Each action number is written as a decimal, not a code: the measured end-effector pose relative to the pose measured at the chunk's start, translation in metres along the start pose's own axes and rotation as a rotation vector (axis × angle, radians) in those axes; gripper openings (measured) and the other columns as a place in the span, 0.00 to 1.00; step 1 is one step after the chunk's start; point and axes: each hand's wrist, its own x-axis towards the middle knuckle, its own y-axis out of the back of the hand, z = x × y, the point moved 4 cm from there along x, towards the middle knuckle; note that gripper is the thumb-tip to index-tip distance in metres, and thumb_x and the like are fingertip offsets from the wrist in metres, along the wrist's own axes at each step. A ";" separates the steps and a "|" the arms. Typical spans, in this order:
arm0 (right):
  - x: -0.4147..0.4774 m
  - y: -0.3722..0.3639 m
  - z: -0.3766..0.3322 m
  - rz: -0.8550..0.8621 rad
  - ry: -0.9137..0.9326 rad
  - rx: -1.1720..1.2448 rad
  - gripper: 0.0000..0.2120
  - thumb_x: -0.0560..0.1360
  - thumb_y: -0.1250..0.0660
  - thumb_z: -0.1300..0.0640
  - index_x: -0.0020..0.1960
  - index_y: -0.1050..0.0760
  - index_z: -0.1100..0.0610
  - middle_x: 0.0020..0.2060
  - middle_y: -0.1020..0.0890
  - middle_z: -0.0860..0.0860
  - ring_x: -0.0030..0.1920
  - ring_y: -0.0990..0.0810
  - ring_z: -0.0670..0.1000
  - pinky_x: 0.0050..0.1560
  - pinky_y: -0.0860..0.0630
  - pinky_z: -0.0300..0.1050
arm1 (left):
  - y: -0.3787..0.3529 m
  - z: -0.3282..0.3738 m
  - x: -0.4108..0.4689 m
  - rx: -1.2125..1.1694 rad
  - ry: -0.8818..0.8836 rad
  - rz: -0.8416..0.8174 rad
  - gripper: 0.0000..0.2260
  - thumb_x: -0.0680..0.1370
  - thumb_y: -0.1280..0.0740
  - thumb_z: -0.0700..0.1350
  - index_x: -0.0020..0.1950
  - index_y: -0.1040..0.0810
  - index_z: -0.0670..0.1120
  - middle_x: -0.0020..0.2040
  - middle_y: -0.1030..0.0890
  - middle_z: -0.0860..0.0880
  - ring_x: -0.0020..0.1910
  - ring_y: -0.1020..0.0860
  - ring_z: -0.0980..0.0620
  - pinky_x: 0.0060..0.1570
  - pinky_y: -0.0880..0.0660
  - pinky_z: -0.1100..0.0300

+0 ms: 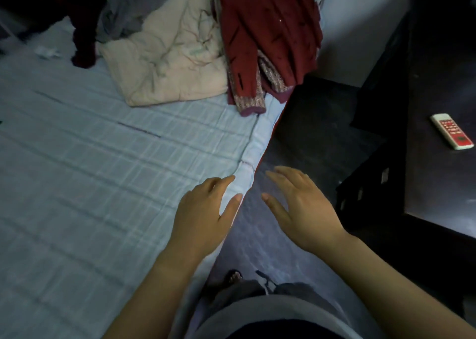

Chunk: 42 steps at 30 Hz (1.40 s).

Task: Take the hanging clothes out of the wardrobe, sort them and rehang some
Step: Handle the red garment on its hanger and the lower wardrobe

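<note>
Both empty, fingers splayed: left hand [203, 215] perhaps on the bed edge [251, 158], right hand [304, 210] above floor [316, 132].

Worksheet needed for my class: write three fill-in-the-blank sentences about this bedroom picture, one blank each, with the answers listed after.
1. The garment with patterned cuffs, right of the cream quilt on the bed, is coloured ____.
2. The small white object on the dark table is a ____.
3. The left hand and the right hand are both open and hold ____.
Missing words: red; remote; nothing.
</note>
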 end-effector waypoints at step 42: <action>0.964 0.212 0.302 -0.037 0.388 -0.103 0.27 0.76 0.46 0.42 0.67 0.30 0.58 0.65 0.27 0.56 0.66 0.31 0.56 0.66 0.33 0.56 | 0.078 -0.090 0.968 0.075 0.553 0.309 0.24 0.79 0.40 0.51 0.72 0.37 0.44 0.70 0.34 0.37 0.68 0.35 0.35 0.64 0.36 0.43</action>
